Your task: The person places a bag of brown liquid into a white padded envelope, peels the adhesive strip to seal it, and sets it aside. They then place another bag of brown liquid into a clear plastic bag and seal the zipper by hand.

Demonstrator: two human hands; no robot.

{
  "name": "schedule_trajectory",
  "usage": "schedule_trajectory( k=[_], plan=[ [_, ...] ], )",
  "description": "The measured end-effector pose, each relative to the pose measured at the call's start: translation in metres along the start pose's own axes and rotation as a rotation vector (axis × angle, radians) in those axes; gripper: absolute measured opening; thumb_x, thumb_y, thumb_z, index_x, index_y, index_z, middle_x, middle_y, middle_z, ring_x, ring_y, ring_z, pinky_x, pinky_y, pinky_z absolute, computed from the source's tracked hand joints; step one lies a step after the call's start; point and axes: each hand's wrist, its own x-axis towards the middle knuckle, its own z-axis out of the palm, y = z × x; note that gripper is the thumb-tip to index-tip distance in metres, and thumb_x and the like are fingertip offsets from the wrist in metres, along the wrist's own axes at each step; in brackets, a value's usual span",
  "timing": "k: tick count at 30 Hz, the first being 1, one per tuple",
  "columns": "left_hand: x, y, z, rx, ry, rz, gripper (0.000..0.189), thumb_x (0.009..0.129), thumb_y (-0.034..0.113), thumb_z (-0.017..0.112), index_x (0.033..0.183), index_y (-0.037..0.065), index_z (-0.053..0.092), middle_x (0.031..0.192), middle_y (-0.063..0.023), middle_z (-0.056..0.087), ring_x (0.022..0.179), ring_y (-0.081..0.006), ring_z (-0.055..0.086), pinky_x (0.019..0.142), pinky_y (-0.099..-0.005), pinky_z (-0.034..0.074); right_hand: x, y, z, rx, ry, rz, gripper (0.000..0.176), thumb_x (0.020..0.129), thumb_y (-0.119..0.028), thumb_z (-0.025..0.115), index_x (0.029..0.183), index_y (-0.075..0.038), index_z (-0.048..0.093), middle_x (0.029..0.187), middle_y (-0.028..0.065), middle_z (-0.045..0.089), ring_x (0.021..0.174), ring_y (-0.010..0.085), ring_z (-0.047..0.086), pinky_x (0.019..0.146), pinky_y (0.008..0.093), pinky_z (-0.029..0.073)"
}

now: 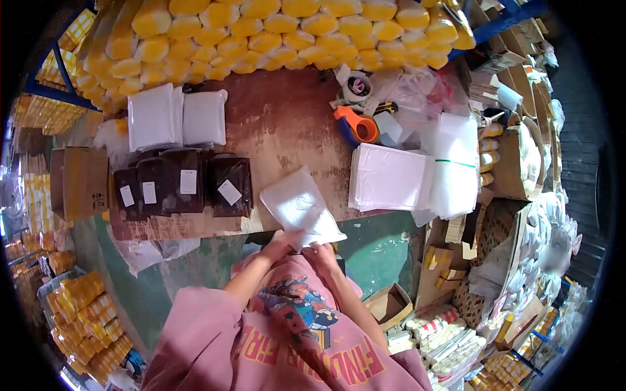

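Observation:
At the table's front edge, a white flat packet in shiny clear plastic (300, 205) lies at a slant, its near corner at my hands. My left hand (284, 244) has its fingers closed on the packet's near edge. Close beside it, my right hand (321, 257) pinches the near edge further right. The packet hides some of the fingertips. To the left are several dark packets with white labels (229, 186). Right of my hands lies a stack of white sheets or bags (390, 177).
White packets (155, 118) stand behind the dark ones. An orange and blue tape dispenser (357, 126) and a tape roll (357, 86) sit back right, by a bubble-wrap pile (454, 166). Yellow rolls (280, 43) line the back; an open carton (389, 306) is below right.

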Motion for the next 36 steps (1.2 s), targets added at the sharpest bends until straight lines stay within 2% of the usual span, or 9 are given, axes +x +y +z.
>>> schedule_trajectory(
  k=[2, 6, 10, 16, 20, 22, 23, 29, 36],
  plan=[
    [0.003, -0.005, 0.017, -0.003, 0.128, 0.311, 0.031, 0.088, 0.028, 0.067, 0.106, 0.003, 0.065, 0.094, -0.004, 0.066, 0.08, -0.0121, 0.061, 0.075, -0.0241, 0.047, 0.003, 0.005, 0.008, 0.009, -0.056, 0.015, 0.021, 0.089, -0.002, 0.05, 0.109, 0.003, 0.055, 0.098, 0.0107, 0.062, 0.087, 0.0229, 0.063, 0.08, 0.0368, 0.054],
    [0.002, -0.002, -0.009, 0.053, 0.319, 0.269, 0.024, 0.083, 0.022, 0.07, 0.097, 0.003, 0.067, 0.082, -0.0011, 0.066, 0.063, -0.0068, 0.057, 0.051, -0.0214, 0.04, 0.026, 0.014, -0.001, 0.117, -0.19, 0.162, 0.021, 0.091, -0.005, 0.056, 0.111, 0.001, 0.056, 0.104, 0.0117, 0.062, 0.095, 0.0213, 0.061, 0.086, 0.038, 0.052],
    [-0.016, 0.017, -0.014, 0.088, 0.376, 0.23, 0.015, 0.082, 0.017, 0.072, 0.087, 0.004, 0.071, 0.074, 0.0017, 0.065, 0.06, -0.006, 0.056, 0.053, -0.0214, 0.039, 0.025, 0.025, -0.024, 0.126, -0.203, 0.209, 0.033, 0.089, -0.016, 0.064, 0.117, -0.003, 0.052, 0.107, 0.007, 0.062, 0.1, 0.0208, 0.059, 0.09, 0.0417, 0.05],
    [-0.011, -0.01, -0.045, 0.387, 0.445, 0.182, 0.022, 0.083, 0.023, 0.074, 0.09, 0.002, 0.072, 0.081, 0.0011, 0.068, 0.071, -0.0056, 0.058, 0.064, -0.0232, 0.045, 0.036, -0.033, -0.015, -0.414, -0.015, -0.051, 0.021, 0.086, -0.022, 0.069, 0.098, -0.005, 0.062, 0.088, 0.0, 0.064, 0.075, 0.0102, 0.06, 0.071, 0.0252, 0.049],
    [-0.014, -0.006, -0.058, 0.642, 0.446, 0.161, 0.024, 0.081, 0.023, 0.075, 0.089, 0.0, 0.072, 0.08, 0.0007, 0.069, 0.069, -0.0062, 0.057, 0.065, -0.0241, 0.045, 0.055, -0.061, -0.013, -1.105, -0.086, -0.295, 0.03, 0.082, -0.027, 0.074, 0.071, -0.001, 0.064, 0.061, -0.0075, 0.048, 0.058, 0.0048, 0.04, 0.051, 0.026, 0.031],
    [-0.012, -0.006, -0.079, 0.87, 0.497, 0.035, 0.026, 0.079, 0.023, 0.076, 0.089, 0.0, 0.072, 0.08, -0.0003, 0.069, 0.07, -0.0066, 0.057, 0.065, -0.0245, 0.045, 0.066, -0.06, -0.017, -1.059, -0.177, -0.227, 0.031, 0.083, -0.029, 0.073, 0.071, -0.001, 0.064, 0.061, -0.0078, 0.047, 0.057, 0.0047, 0.039, 0.05, 0.0262, 0.03],
    [-0.005, -0.027, -0.099, 0.8, 0.507, 0.175, 0.036, 0.073, 0.035, 0.08, 0.077, 0.001, 0.069, 0.061, -0.0095, 0.058, 0.054, -0.0121, 0.05, 0.054, -0.0329, 0.041, 0.07, -0.059, -0.021, -1.035, -0.221, -0.19, 0.032, 0.084, -0.029, 0.073, 0.071, -0.001, 0.064, 0.061, -0.0079, 0.047, 0.057, 0.0046, 0.038, 0.049, 0.0263, 0.029],
    [-0.034, -0.012, -0.06, 0.586, 0.526, 0.232, 0.025, 0.077, 0.023, 0.076, 0.078, -0.001, 0.068, 0.064, -0.0062, 0.06, 0.057, -0.0114, 0.05, 0.054, -0.029, 0.04, 0.075, -0.054, -0.036, -0.767, -0.259, 0.029, 0.03, 0.089, -0.031, 0.067, 0.08, -0.003, 0.069, 0.06, -0.009, 0.046, 0.053, 0.0038, 0.037, 0.047, 0.0255, 0.025],
    [-0.04, -0.051, -0.083, 0.568, 0.582, 0.383, 0.023, 0.077, 0.014, 0.074, 0.069, -0.004, 0.063, 0.067, -0.0026, 0.063, 0.063, -0.0114, 0.061, 0.058, -0.0247, 0.049, 0.07, -0.07, -0.048, -0.623, -0.278, 0.2, 0.022, 0.089, -0.023, 0.067, 0.089, -0.001, 0.069, 0.076, 0.0, 0.062, 0.067, 0.0095, 0.06, 0.063, 0.0234, 0.051]
  ],
)
